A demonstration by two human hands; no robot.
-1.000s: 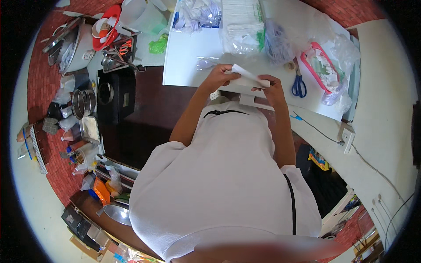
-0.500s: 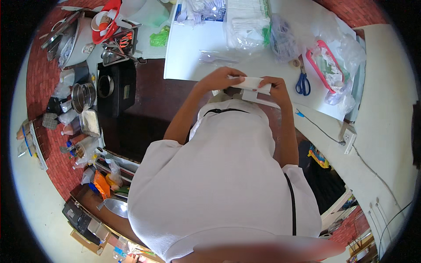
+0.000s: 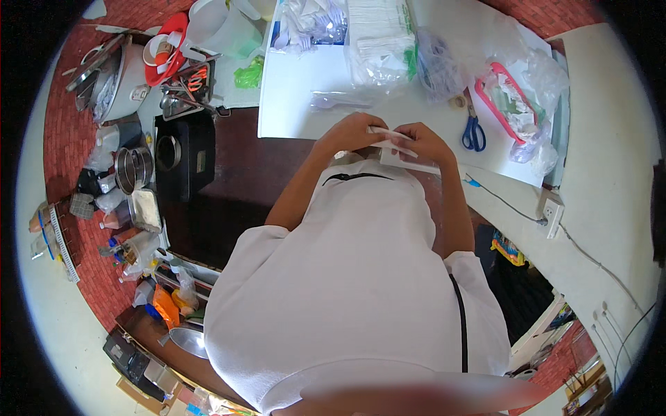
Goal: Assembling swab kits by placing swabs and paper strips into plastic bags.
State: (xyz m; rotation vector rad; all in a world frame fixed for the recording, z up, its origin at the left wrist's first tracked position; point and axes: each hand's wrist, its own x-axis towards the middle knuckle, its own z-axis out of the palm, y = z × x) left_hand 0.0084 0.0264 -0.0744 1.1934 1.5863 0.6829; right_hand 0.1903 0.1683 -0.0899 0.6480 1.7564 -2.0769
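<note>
Folded white strip [image 3: 383, 131], one, likely paper (the fingers covered much of it): held between the two hands, in front of the torso, near the close edge of the white tabletop [image 3: 295, 78]. Left hand [image 3: 352, 133]: fingers clamped on the strip's left end. Right hand [image 3: 424, 143]: fingers pinched on its right part, close beside the left. On the tabletop lay blue-handled scissors [image 3: 474, 135], a tape roll [image 3: 457, 102] just beside them, a pink-rimmed basket [image 3: 494, 76] farther right, a plastic-wrapped stack of white napkins [image 3: 381, 48] and, left of that, clear plastic forks [image 3: 303, 40].
</note>
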